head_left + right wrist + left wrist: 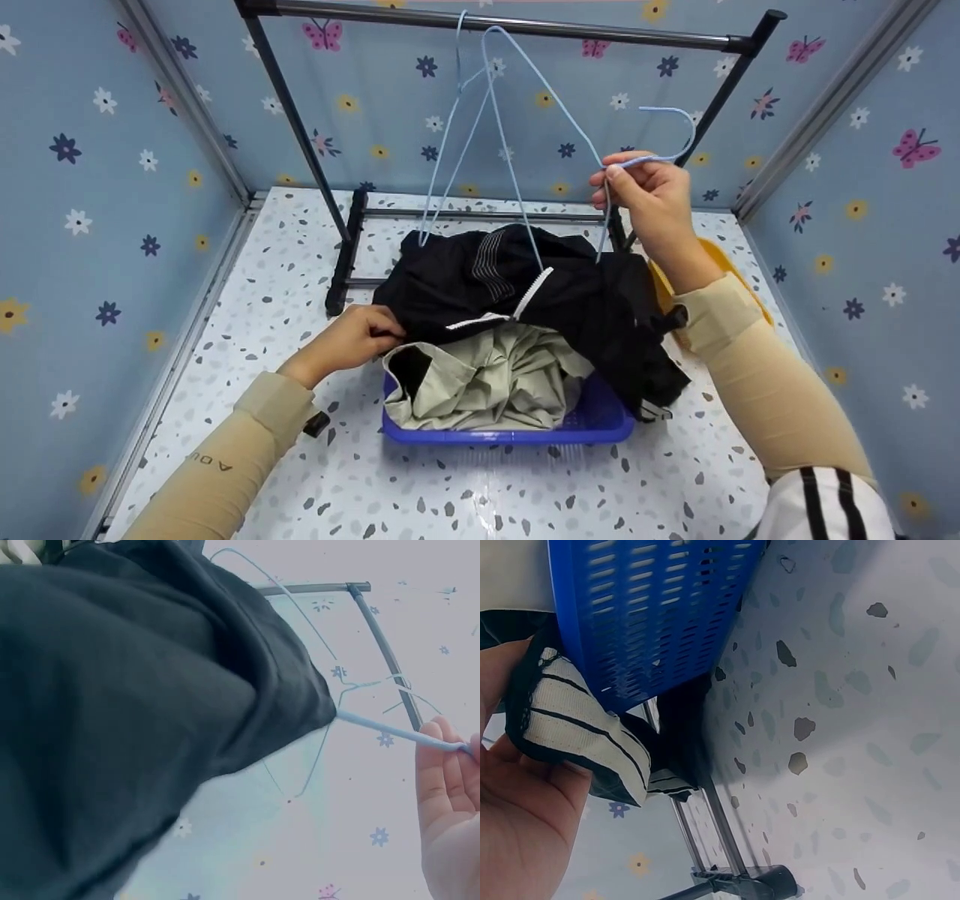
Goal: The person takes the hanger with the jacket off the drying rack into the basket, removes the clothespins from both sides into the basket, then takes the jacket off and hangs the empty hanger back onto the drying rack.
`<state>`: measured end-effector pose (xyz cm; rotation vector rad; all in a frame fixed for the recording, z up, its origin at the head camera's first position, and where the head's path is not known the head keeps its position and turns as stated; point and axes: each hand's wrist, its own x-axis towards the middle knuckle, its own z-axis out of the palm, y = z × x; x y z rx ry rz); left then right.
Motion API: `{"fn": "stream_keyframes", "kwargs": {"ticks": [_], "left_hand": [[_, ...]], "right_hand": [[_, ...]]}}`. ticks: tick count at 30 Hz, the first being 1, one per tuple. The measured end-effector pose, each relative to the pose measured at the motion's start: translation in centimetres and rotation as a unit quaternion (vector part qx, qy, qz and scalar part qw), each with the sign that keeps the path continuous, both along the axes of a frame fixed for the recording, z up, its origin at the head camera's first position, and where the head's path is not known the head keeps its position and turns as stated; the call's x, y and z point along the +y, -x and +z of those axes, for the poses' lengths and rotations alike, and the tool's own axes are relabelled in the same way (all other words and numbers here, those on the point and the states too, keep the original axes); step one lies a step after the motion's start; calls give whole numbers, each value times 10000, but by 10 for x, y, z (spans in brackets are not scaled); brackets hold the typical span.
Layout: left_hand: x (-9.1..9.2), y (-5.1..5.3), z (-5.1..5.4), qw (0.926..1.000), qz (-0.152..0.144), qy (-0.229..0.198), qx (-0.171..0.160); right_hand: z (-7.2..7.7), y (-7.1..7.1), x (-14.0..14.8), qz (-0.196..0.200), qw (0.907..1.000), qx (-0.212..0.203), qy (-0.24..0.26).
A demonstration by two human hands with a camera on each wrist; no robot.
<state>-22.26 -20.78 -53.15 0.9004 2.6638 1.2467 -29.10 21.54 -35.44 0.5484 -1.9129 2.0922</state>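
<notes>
A black zip jacket (442,277) with a white zipper and thin white stripes lies heaped over the blue basket (510,436). My left hand (349,341) grips its left edge; in the left wrist view the fingers curl round a white ribbed band (585,716) with dark stripes. At the right, my right hand (652,195) pinches a light-blue wire hanger (555,94) just below its hook. The hanger is tilted, one corner pointing up and its lower part hidden by the jacket. Black cloth fills much of the right wrist view, with the hanger wire reaching its edge.
A second light-blue hanger (442,150) hangs from the black rack's rail (600,31). Crumpled pale green-grey cloth (502,375) fills the blue basket. Behind my right forearm stands a yellow container (739,274). Patterned walls enclose both sides.
</notes>
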Motion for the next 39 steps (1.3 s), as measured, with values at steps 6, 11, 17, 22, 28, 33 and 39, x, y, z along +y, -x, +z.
{"fn": "stream_keyframes", "kwargs": {"ticks": [6,11,17,22,28,33,39], "left_hand": [[-1,0,-1,10000,62,43,-46],[-2,1,-3,9997,228,40,42],[-3,3,-5,9983,553,18,202],[-1,3,-5,9954,925,-3,232],[1,2,-3,9917,1252,-51,285],[2,2,-3,9881,1514,-46,252],[1,2,-5,9865,1630,-75,143]], "right_hand": [[9,-2,6,-112,9995,285,-45],[16,-3,13,-218,9990,383,-81],[23,-1,19,-451,9982,299,250],[27,1,25,-442,9962,46,754],[38,4,33,-368,9924,-113,1170],[50,8,38,-390,9906,-79,1307],[53,11,43,-278,9966,-149,765]]}}
